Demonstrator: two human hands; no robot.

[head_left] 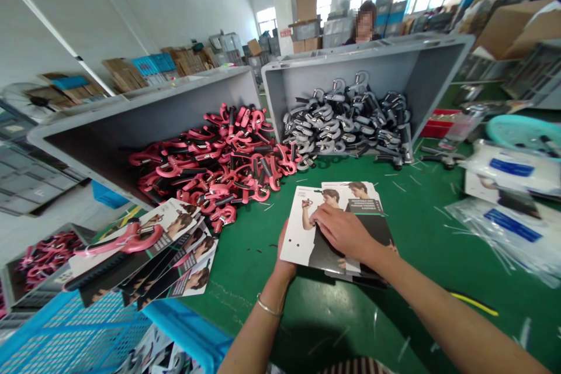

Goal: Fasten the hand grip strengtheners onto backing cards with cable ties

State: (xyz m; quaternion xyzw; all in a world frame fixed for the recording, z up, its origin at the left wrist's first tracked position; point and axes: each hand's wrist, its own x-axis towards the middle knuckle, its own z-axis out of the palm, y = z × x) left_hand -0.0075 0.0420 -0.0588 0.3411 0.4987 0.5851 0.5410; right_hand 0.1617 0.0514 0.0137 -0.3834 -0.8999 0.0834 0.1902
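Observation:
A printed backing card (pixel 295 242) is tilted up over a stack of similar cards (pixel 368 190) on the green table. My left hand (pixel 286 260) grips its left edge from below, with most of its fingers hidden behind it. Across the card's front lies my right hand (pixel 342 231), its fingertips bunched against the printed picture. Anything small between those fingertips is too hidden to make out. To the left, red hand grips (pixel 131 238) lie on fanned-out backing cards (pixel 193 263) at the table's edge.
Two tipped grey crates hold loose hand grips: red ones (pixel 228 158) left, grey ones (pixel 342 120) right. Plastic bags (pixel 512 216) and loose white ties lie at right, near a yellow-edged strip (pixel 475 302). A blue basket (pixel 83 327) stands front left. A person (pixel 366 23) is behind the crates.

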